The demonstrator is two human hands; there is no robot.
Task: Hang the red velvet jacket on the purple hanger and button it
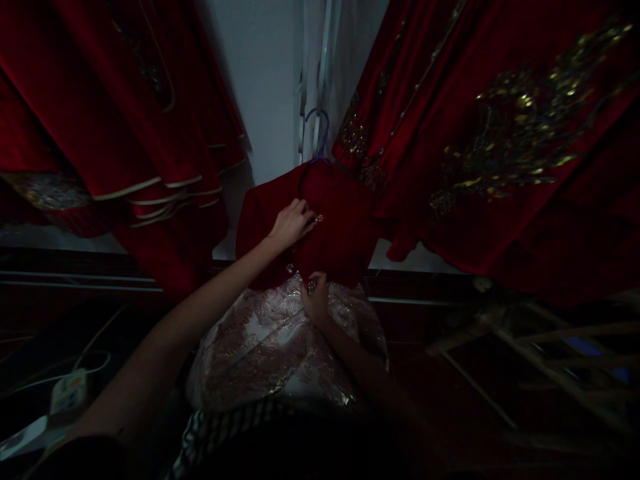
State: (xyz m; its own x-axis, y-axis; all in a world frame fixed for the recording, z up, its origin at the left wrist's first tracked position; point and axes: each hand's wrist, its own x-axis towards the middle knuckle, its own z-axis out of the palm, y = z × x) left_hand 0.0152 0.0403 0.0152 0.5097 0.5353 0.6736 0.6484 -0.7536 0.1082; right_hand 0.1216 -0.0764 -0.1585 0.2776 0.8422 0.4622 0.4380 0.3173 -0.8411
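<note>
A small red velvet jacket hangs on a blue hanger in front of a white wall. My left hand rests on the jacket's front, fingers curled and pinching the fabric beside a shiny button. My right hand is lower, at the jacket's hem, fingers closed around another small sparkly button. Under the jacket hangs a pale pink skirt with gold embroidery.
Red velvet garments with cream trim hang at the left. At the right hang red garments with gold embroidery. A white power strip with cable lies on the dark floor at lower left. A wooden frame stands at lower right.
</note>
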